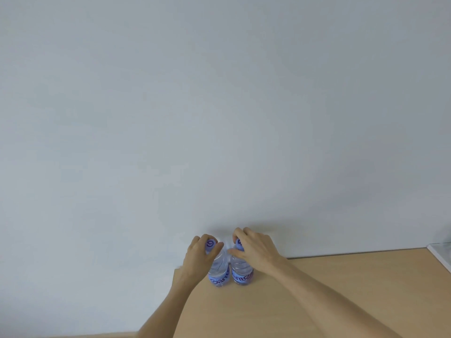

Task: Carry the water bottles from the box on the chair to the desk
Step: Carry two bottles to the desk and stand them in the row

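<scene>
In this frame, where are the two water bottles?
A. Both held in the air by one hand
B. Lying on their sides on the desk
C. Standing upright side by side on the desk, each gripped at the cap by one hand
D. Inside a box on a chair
C: the left bottle and right bottle stand upright on the desk, with the left hand and right hand curled round their caps.
</scene>
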Demonstrator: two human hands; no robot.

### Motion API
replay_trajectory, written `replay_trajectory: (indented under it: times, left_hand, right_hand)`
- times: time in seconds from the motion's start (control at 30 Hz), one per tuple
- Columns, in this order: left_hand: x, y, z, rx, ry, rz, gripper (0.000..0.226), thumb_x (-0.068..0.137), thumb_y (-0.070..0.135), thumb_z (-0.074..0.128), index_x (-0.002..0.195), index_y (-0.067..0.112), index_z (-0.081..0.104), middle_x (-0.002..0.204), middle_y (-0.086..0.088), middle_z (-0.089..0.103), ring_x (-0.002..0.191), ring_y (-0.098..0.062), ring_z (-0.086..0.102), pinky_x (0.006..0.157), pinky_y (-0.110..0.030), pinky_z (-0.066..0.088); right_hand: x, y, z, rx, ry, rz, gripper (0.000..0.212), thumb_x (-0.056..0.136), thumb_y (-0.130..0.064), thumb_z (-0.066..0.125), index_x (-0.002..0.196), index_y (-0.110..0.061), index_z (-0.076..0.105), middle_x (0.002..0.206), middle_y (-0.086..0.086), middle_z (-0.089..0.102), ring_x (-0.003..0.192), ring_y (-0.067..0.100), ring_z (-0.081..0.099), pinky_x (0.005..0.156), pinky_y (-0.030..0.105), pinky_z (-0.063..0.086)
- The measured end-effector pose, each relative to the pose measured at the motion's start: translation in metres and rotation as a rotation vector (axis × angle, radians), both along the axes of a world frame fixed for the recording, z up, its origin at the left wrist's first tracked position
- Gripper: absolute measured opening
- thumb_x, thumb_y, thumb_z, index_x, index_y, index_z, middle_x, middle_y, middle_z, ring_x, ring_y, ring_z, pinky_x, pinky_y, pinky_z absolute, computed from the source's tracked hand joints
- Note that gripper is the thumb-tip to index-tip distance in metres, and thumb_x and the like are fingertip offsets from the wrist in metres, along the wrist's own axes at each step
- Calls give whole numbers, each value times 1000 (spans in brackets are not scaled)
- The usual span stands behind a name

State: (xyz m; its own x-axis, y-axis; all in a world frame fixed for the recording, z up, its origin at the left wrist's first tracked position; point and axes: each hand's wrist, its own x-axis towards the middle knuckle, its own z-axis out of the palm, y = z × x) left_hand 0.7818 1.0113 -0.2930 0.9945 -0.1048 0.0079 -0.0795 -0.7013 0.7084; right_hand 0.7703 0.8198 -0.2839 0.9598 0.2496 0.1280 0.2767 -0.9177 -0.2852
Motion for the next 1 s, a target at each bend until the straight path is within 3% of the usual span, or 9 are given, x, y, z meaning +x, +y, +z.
replay_trajectory:
  times: [0.13, 0.23, 0.3, 0.37, 0.43, 0.57, 0.67, 0.87, 1.0]
  left_hand:
    - [-11, 1, -10, -15, 51, 28, 22, 89, 48, 59, 109, 41, 50, 103, 9, 53, 83, 2, 56, 66, -14, 41]
    - [-23, 11, -20, 40, 57, 51, 45, 85, 50, 62, 123, 49, 39, 97, 10, 53, 73, 4, 57, 57, -12, 38]
    - [-32, 15, -26, 76, 38, -3, 61, 82, 48, 65, 131, 52, 29, 92, 8, 54, 69, 1, 59, 57, -11, 40]
    - [-38, 13, -31, 12, 29, -35, 71, 83, 38, 70, 138, 47, 26, 88, 4, 56, 71, 3, 58, 60, -4, 40]
    - [-37, 10, -34, -57, 49, -19, 72, 84, 30, 70, 141, 38, 27, 82, 4, 55, 65, -2, 56, 57, -2, 38]
    - [-33, 10, -38, -148, 187, -15, 63, 90, 26, 65, 142, 24, 29, 70, 8, 47, 52, 2, 47, 49, -8, 37]
    - [-30, 13, -41, -155, 177, -31, 59, 93, 23, 61, 143, 20, 29, 74, 10, 48, 60, 6, 52, 53, -7, 38]
    - [-22, 15, -40, -99, 161, -6, 62, 93, 30, 61, 146, 26, 28, 83, 12, 52, 80, -6, 51, 60, -7, 38]
    - [-19, 17, -41, -75, 172, -9, 64, 93, 33, 61, 146, 28, 26, 78, 7, 52, 72, -4, 50, 56, -7, 36]
  right_hand:
    - [-5, -3, -12, 160, 116, 14, 43, 90, -54, 55, 121, -27, 40, 108, -1, 50, 78, 21, 55, 68, 34, 46]
    - [-13, -15, -26, 426, 240, -66, 58, 82, -54, 65, 128, -35, 34, 115, -6, 47, 89, 15, 55, 75, 29, 44]
    - [-22, -21, -39, 482, 339, -132, 70, 76, -53, 70, 132, -33, 33, 104, -9, 50, 82, 5, 52, 69, 22, 41]
    - [-30, -23, -53, 499, 456, -151, 71, 74, -46, 71, 131, -31, 32, 86, -9, 56, 68, -1, 51, 60, 16, 41]
    - [-34, -21, -63, 514, 545, -167, 69, 78, -39, 67, 132, -34, 25, 83, -3, 63, 64, 0, 54, 59, 15, 42]
    - [-28, -15, -70, 512, 554, -187, 56, 87, -28, 57, 133, -26, 26, 78, 0, 58, 64, 10, 52, 60, 27, 41]
    - [-22, -9, -71, 501, 536, -176, 51, 89, -24, 55, 132, -21, 28, 84, -3, 58, 71, 13, 53, 64, 30, 43]
    - [-10, 2, -74, 410, 523, -243, 63, 92, -24, 57, 140, -22, 18, 100, 9, 61, 84, 26, 58, 64, 32, 44]
    - [-10, 4, -75, 397, 519, -245, 67, 91, -23, 58, 143, -22, 15, 96, 8, 62, 81, 25, 58, 58, 29, 41]
